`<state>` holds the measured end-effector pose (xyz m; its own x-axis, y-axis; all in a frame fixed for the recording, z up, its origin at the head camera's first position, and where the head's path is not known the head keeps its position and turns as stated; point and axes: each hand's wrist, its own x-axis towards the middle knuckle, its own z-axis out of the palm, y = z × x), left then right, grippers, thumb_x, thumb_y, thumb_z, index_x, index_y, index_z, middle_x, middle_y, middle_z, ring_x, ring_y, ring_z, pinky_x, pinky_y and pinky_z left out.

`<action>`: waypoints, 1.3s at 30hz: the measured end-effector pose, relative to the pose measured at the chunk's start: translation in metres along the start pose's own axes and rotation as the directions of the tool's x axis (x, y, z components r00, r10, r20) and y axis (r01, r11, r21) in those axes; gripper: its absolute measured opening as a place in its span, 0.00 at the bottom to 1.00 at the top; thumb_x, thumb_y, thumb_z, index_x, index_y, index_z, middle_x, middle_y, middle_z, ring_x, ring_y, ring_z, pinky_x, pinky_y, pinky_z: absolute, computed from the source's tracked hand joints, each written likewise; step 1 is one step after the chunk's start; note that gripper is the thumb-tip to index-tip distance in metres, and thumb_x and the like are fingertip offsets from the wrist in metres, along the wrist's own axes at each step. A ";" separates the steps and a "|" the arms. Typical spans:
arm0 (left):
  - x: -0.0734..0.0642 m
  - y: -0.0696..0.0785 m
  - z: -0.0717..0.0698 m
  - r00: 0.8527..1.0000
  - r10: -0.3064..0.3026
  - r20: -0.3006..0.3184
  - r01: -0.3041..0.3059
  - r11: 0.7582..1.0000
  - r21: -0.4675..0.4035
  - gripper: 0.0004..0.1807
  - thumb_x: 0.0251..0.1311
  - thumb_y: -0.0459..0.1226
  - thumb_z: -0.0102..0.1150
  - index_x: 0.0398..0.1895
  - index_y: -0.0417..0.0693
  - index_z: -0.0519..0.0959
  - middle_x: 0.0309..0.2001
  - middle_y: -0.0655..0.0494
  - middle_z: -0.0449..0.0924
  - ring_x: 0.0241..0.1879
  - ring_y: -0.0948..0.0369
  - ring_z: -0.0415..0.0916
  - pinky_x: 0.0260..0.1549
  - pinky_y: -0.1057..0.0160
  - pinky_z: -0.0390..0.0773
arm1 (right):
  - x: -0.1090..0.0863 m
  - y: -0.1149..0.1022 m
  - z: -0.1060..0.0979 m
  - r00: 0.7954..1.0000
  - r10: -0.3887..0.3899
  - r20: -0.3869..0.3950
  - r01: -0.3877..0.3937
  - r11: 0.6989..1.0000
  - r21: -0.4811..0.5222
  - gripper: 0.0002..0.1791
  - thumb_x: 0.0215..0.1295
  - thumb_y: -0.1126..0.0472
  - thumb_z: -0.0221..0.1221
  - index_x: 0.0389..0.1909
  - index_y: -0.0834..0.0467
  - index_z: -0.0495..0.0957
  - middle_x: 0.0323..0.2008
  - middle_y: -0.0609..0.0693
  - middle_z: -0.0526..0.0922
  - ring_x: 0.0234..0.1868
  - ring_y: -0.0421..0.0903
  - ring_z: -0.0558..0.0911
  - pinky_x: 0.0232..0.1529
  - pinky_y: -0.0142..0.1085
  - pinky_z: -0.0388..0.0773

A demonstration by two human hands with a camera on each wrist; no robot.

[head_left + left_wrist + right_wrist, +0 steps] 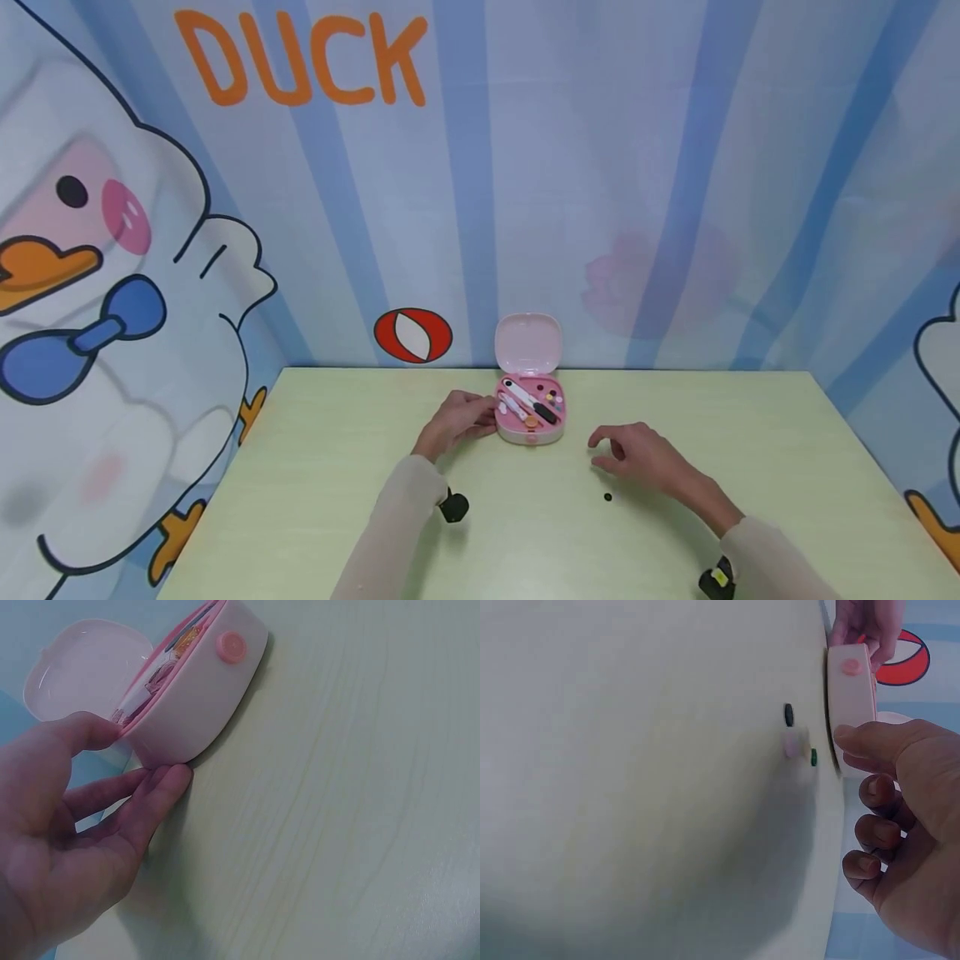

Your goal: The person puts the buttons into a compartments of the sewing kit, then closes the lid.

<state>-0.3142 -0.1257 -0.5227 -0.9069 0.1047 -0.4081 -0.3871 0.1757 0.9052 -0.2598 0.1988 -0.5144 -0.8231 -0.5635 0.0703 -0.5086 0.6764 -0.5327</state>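
Note:
A pink sewing kit box lies on the table with its lid raised at the back. In its tray are a white and black tool, a bundle of pale pink thread and several small colored pieces. My left hand holds the box's left side, thumb at the rim and fingers low against the wall. My right hand hovers to the right of the box, its fingers loosely bent with nothing between them. Below it is a black button. The right wrist view also shows a green button and a blurred pale pink piece.
The pale wooden table ends at the back against a blue striped curtain with duck pictures. More table surface extends to the left and right of the hands.

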 end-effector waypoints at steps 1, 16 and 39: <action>0.000 0.000 0.000 1.000 0.001 -0.001 -0.001 1.000 0.001 0.21 0.73 0.42 0.61 0.58 0.34 0.78 0.45 0.45 0.85 0.43 0.55 0.83 0.47 0.61 0.86 | -0.003 0.000 0.002 1.000 -0.002 0.002 0.002 1.000 0.005 0.10 0.67 0.58 0.69 0.47 0.54 0.85 0.19 0.38 0.68 0.20 0.33 0.63 0.21 0.29 0.60; 0.002 -0.002 -0.002 1.000 0.006 0.000 -0.006 1.000 0.003 0.20 0.74 0.42 0.60 0.58 0.34 0.78 0.45 0.45 0.85 0.43 0.55 0.83 0.46 0.61 0.87 | -0.031 0.004 0.016 0.999 0.031 -0.013 -0.030 0.998 0.057 0.09 0.68 0.55 0.68 0.46 0.52 0.85 0.19 0.37 0.68 0.21 0.32 0.64 0.23 0.29 0.62; -0.001 0.000 0.001 1.000 -0.001 -0.010 0.001 1.000 0.016 0.21 0.75 0.42 0.60 0.59 0.34 0.78 0.45 0.45 0.85 0.42 0.55 0.84 0.45 0.62 0.87 | -0.026 0.004 0.018 0.995 0.062 -0.075 -0.060 0.998 0.028 0.07 0.67 0.62 0.64 0.34 0.46 0.86 0.17 0.35 0.70 0.18 0.32 0.64 0.19 0.28 0.61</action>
<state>-0.3131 -0.1246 -0.5226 -0.9081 0.0950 -0.4079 -0.3855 0.1915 0.9026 -0.2358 0.2084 -0.5334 -0.8698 -0.4832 0.0997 -0.4506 0.6957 -0.5594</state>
